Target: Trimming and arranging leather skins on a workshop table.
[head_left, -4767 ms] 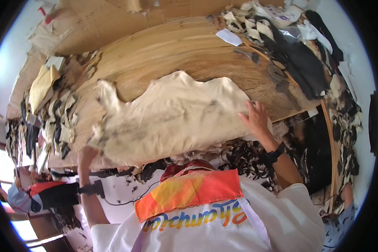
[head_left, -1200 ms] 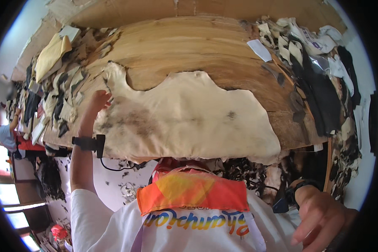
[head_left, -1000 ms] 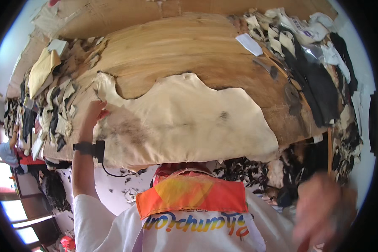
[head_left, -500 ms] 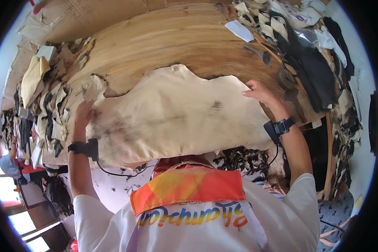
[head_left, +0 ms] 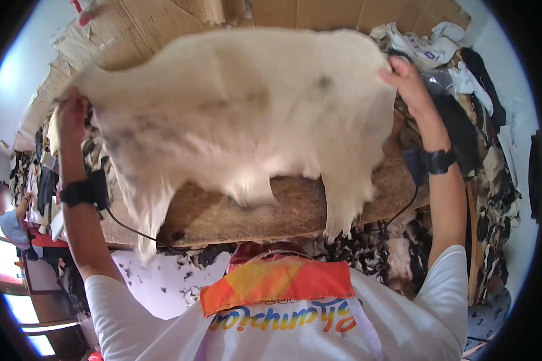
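A large cream animal hide (head_left: 247, 114) with dark smudges hangs raised above the wooden work board (head_left: 235, 216). My left hand (head_left: 73, 117) is closed on its upper left edge. At the upper right corner, my right hand (head_left: 406, 81) pinches the edge between thumb and fingers. Two leg-like flaps dangle from the hide's lower side, the left one reaching past the board's front edge. Most of the board is hidden behind the hide. A dark strap with a small box sits on each of my forearms.
Hide scraps (head_left: 45, 153) in black, white and brown lie heaped at the left. Plastic bags (head_left: 427, 48) and a dark pelt (head_left: 457, 123) fill the right side. Cardboard (head_left: 337, 15) lines the back. A person (head_left: 12, 219) is at the far left. More scraps lie below the board's front.
Both my hands have risen and moved outward, lifting the hide off the board. Its leg-like flaps now hang down, and the board's front part shows beneath it.
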Tool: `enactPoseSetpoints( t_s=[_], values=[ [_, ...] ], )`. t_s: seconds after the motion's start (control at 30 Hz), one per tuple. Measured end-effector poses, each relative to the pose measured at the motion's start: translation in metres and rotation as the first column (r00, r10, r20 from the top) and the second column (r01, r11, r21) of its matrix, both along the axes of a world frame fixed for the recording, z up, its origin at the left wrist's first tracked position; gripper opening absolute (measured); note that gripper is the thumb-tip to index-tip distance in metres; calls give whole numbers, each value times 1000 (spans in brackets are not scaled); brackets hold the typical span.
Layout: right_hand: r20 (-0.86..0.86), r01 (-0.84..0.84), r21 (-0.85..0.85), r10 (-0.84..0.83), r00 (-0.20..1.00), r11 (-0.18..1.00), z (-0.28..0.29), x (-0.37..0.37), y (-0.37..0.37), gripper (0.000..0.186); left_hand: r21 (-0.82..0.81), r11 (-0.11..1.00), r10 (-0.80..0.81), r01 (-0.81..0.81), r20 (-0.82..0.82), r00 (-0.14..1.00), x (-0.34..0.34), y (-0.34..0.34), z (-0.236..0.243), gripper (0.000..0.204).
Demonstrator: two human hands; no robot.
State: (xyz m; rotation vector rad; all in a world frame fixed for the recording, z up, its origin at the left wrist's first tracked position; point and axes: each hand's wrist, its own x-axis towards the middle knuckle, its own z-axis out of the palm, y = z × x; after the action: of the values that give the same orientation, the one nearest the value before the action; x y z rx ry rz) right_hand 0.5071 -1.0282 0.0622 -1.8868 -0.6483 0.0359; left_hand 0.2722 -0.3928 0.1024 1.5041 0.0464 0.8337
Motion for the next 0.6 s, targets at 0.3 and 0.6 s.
enactPoseSetpoints(
  t_s=[0.3,0.6],
  values=[
    [445,126,326,-269,854,937,63,8,-9,19,121,922,-380,367,462,802,-85,3,60,34],
    [429,133,-455,86,899,880,-117,-19,-62,15,-372,928,-193,-6,-496,846,-204,-191,-206,45]
  ],
)
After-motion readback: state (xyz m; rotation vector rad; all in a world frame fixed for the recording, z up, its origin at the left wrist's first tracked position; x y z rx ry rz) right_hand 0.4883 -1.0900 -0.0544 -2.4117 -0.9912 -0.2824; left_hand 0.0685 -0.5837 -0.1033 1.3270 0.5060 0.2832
